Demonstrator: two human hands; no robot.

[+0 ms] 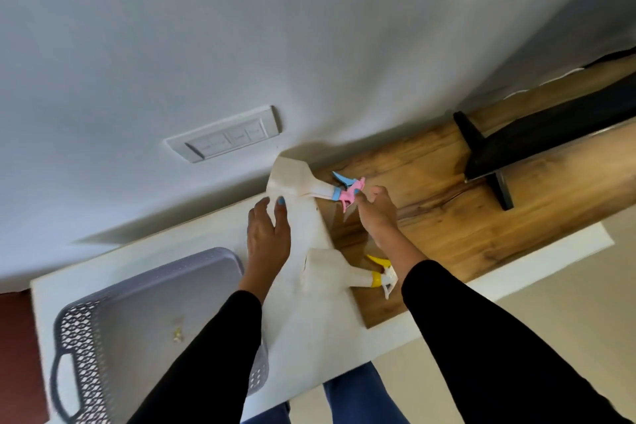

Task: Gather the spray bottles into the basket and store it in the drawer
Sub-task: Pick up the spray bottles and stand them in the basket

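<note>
A white spray bottle with a pink-and-blue head [296, 180] lies near the wall, across the joint between the white counter [320, 337] and the wooden top [447, 217]. My right hand [375, 213] has its fingertips closed on the pink head. My left hand [267, 237] hovers just left of the bottle's body with fingers spread and the thumb close to its base, holding nothing. A second white spray bottle with a yellow-and-white head [327, 270] lies nearer to me, between my forearms. The grey perforated basket [82, 330] stands on the counter at the left, with no bottles in it.
A black TV stand foot [481, 162] rests on the wooden top at the right. A white switch plate [225, 139] is on the wall behind. A small yellowish scrap [177, 334] lies in the basket. No drawer is in view.
</note>
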